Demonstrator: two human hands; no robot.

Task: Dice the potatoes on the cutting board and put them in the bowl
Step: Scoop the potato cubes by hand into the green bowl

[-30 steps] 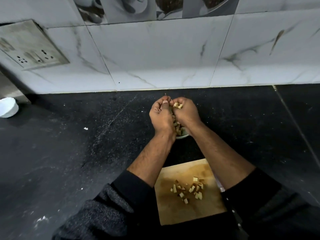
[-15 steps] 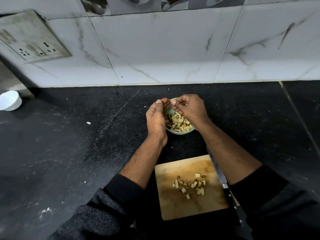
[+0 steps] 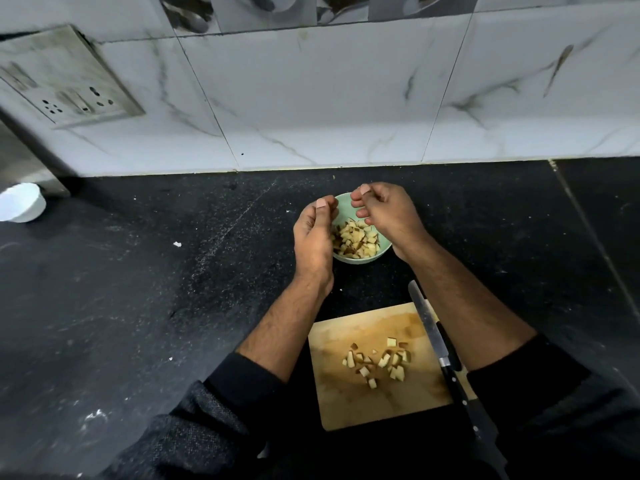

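A pale green bowl (image 3: pixel 360 262) stands on the black counter and holds a heap of diced potato (image 3: pixel 355 239). My left hand (image 3: pixel 313 237) hovers at the bowl's left rim and my right hand (image 3: pixel 384 211) at its right rim. Both have loosely curled fingers and nothing visible in them. Nearer to me lies a wooden cutting board (image 3: pixel 346 407) with several potato cubes (image 3: pixel 381 362) scattered near its middle. A black-handled knife (image 3: pixel 440 348) lies along the board's right edge, partly under my right forearm.
A small white bowl (image 3: pixel 22 202) stands at the far left by a steel surface. The marble-tiled wall (image 3: pixel 329 98) with a socket plate (image 3: pixel 65 84) bounds the counter behind. Crumbs dot the black counter (image 3: pixel 138 289).
My hands, pressed together over the bowl with potato cubes, have parted and lowered to its sides. The cubes have dropped in and the bowl's contents have come into view.
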